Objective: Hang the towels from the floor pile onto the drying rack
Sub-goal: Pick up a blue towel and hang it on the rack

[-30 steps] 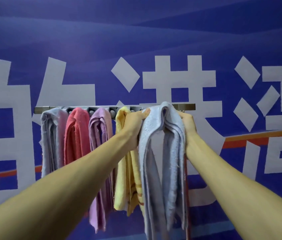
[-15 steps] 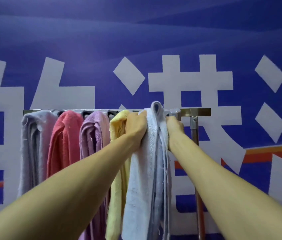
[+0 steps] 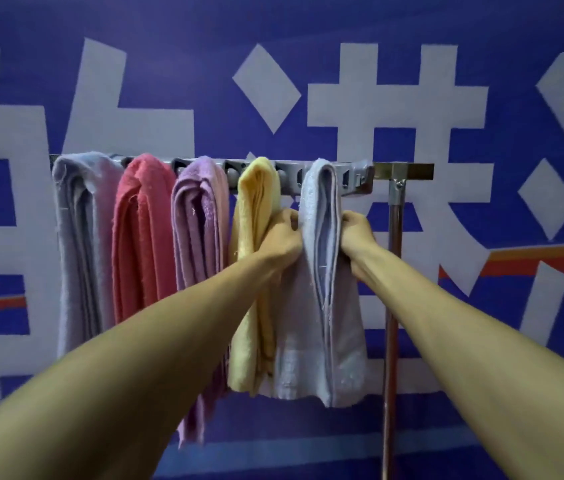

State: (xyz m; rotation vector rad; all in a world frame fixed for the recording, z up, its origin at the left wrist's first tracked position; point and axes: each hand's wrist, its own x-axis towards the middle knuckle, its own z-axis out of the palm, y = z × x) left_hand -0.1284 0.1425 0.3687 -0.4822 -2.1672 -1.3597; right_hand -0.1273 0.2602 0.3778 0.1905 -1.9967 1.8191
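Fingers of my left hand (image 3: 282,237) and right hand (image 3: 356,233) curl in and pinch the pale blue towel (image 3: 320,202), draped fifth on the drying rack (image 3: 360,174) at 3 o'clock of the yellow towel (image 3: 256,202); floor pile out of view, remainder unknown.
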